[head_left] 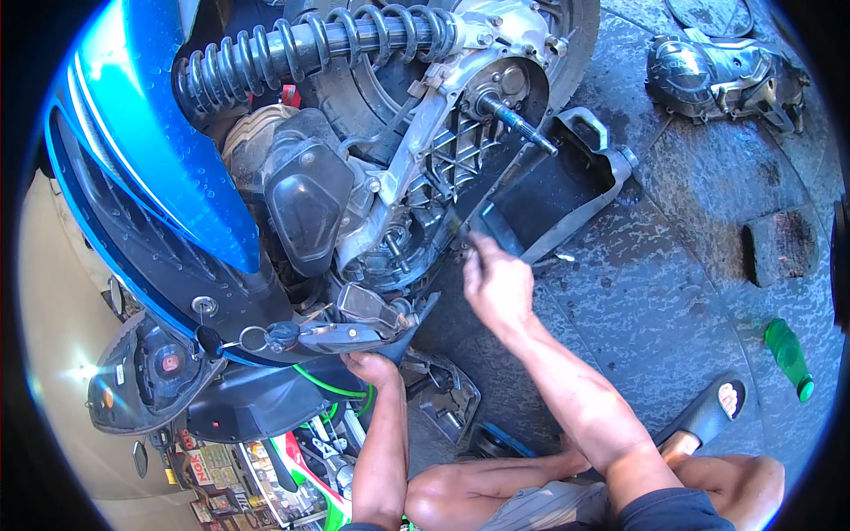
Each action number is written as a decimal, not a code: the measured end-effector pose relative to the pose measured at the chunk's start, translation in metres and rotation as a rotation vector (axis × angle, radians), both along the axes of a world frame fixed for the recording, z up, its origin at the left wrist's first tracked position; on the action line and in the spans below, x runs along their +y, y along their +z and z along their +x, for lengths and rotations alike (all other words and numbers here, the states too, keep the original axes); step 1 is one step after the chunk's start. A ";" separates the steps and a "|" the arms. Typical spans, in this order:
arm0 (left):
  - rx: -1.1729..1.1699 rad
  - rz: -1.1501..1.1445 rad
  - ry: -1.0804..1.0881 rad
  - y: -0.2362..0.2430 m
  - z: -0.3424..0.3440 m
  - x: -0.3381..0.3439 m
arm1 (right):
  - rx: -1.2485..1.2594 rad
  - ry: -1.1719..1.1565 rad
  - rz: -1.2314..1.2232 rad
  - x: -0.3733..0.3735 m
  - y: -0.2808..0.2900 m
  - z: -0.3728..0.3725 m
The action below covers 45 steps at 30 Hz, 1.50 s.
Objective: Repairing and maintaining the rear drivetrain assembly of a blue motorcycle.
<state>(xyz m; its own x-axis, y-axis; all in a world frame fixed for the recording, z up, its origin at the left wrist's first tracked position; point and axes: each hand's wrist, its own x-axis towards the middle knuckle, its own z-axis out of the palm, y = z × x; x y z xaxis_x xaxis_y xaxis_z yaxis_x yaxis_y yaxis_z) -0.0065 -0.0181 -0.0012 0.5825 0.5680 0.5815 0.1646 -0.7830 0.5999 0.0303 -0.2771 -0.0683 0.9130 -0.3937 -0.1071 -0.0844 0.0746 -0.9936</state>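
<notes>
A scooter's opened engine case (416, 177) lies before me, with a bare shaft (522, 124) jutting from its far end and a shorter threaded shaft (396, 250) nearer. My right hand (500, 288) is closed beside the near end of this case, its fingers pinched. What they hold is blurred, with a brownish smear by the fingertips. A black open-topped container (575, 212) sits just beyond that hand. My left hand (372, 367) reaches under a dark scooter part (341, 336); its fingers are hidden. A key ring (252, 337) hangs near that part.
Above the engine are a coil-spring shock absorber (310, 49) and the rear tyre (575, 53). Blue bodywork (150, 133) fills the left. A removed engine cover (726, 80), a dark block (781, 248) and a green bottle (788, 358) lie at right. Another cover (447, 403) lies near my knee.
</notes>
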 end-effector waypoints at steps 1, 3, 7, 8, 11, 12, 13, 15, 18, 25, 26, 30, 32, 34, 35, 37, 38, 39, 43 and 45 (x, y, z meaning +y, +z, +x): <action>0.007 0.025 0.009 0.000 -0.001 0.004 | -0.002 -0.016 -0.012 0.000 0.001 0.004; 0.005 0.034 0.025 -0.002 0.000 -0.005 | 0.022 0.019 -0.049 0.004 0.002 0.004; 0.011 0.075 0.026 -0.003 0.001 0.001 | 0.061 0.073 -0.054 0.013 0.010 -0.001; 0.012 0.067 0.018 -0.003 0.000 0.002 | 0.076 0.092 -0.053 0.012 0.012 -0.002; 0.047 0.091 0.107 0.002 -0.002 0.010 | 0.038 0.177 -0.064 0.024 0.014 -0.011; 0.046 0.085 0.098 -0.001 0.000 0.006 | 0.035 0.242 -0.085 0.032 0.010 -0.015; 0.026 0.072 0.117 -0.005 0.002 0.001 | -0.002 0.257 -0.102 0.042 0.002 -0.017; -0.003 0.064 0.135 -0.004 0.002 0.004 | -0.039 0.231 -0.108 0.039 -0.002 -0.013; 0.047 0.056 0.090 -0.001 0.003 0.013 | -0.111 0.031 -0.081 0.021 -0.009 -0.007; 0.084 0.119 0.167 -0.003 -0.001 0.011 | -0.227 0.169 -0.126 0.022 -0.006 -0.006; 0.079 0.113 0.161 -0.003 -0.001 0.012 | -0.234 0.167 -0.128 0.018 0.000 -0.004; 0.040 0.143 0.219 -0.007 0.002 0.010 | -0.159 0.122 -0.078 0.014 0.016 0.002; 0.042 0.117 0.185 -0.005 -0.001 0.008 | -0.019 0.115 -0.002 0.012 0.020 0.004; 0.042 0.094 0.150 -0.004 -0.001 0.007 | 0.061 0.026 0.139 0.002 0.019 0.008; 0.040 0.054 0.113 -0.002 -0.002 0.003 | 0.065 0.030 0.145 -0.001 0.022 0.008; 0.036 0.015 0.078 -0.002 0.001 0.001 | 0.068 0.035 0.152 0.001 0.022 0.015; 0.031 0.026 0.077 -0.002 0.001 0.000 | 0.085 0.011 0.241 0.003 0.020 0.021; 0.025 0.038 0.074 -0.002 0.001 0.003 | 0.103 -0.014 0.332 0.005 0.019 0.028; -0.025 0.069 0.105 -0.004 0.004 0.009 | 0.232 -0.170 0.701 0.014 -0.004 0.039; 0.039 0.003 0.049 -0.005 0.001 -0.006 | 0.209 -0.172 0.624 0.016 -0.006 0.035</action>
<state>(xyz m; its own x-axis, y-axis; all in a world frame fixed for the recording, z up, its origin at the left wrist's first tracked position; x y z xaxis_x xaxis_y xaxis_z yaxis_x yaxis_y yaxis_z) -0.0059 -0.0238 -0.0065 0.5765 0.5944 0.5607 0.2257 -0.7753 0.5899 0.0650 -0.2615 -0.0738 0.7783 -0.3390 -0.5286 -0.2052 0.6583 -0.7243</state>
